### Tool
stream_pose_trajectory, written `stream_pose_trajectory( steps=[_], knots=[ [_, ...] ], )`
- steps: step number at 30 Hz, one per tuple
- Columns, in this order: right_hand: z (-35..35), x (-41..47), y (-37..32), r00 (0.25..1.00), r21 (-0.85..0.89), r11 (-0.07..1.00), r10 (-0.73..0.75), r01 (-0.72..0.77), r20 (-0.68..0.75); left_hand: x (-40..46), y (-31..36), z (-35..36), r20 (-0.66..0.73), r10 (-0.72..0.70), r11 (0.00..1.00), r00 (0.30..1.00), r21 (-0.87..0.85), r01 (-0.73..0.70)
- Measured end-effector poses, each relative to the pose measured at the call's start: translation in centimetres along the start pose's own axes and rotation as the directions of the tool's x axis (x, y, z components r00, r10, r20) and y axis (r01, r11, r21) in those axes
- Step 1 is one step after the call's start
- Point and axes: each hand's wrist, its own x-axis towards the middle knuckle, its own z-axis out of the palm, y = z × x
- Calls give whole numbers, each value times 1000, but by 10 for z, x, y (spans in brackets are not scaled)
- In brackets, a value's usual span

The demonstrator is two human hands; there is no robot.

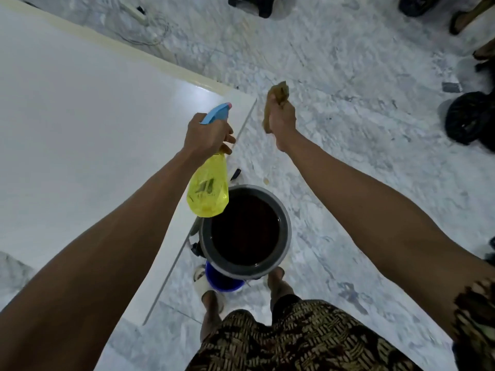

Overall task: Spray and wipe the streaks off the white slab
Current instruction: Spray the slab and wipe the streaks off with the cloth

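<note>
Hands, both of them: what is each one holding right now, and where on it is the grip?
Left hand grips the yellow spray bottle at its neck, just under the blue trigger head. Right hand clutches a brown cloth bunched in its fist.

We stand on a grey-white marbled stone floor (348, 108) that fills the right and top of the frame. On it, bottom centre, sits a round grey bucket of dark liquid (245, 232), with a small blue tub (222, 281) touching its near side. A black bag (468, 120) lies at the right edge, a white power strip (134, 10) at upper left.
</note>
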Motion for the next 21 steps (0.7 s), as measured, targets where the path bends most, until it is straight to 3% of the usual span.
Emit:
stream_pose_trajectory(
  steps=[3,6,7,9,10,11,15,18,21],
  knots=[
    [22,27,-2,910,-266,879,-414,396,-13,10,0,-17,-10,30,999,999,11,-30],
    [53,74,29,772,-587,567,-614,577,165,22,-10,-31,-15,56,997,998,54,-55],
    [62,80,44,765,-716,388,-561,581,317,24,-15,-35,-12,56,996,998,71,-55],
    [79,77,76,825,-829,86,-197,553,530,30,-25,-43,-6,40,994,999,105,-39],
    [86,72,86,836,-834,73,-101,548,540,34,-31,-46,0,37,992,999,117,-37],
    [91,70,93,846,-837,127,-115,532,521,38,-36,-48,14,41,991,999,123,-42],
    [107,75,80,858,-832,335,-428,443,285,51,-55,-55,55,51,987,997,147,-59],
    [121,91,67,924,-858,391,-318,333,213,57,-65,-59,54,42,985,998,166,-50],
    [130,103,77,957,-899,373,-254,231,140,62,-70,-56,69,36,982,997,182,-48]
  ],
)
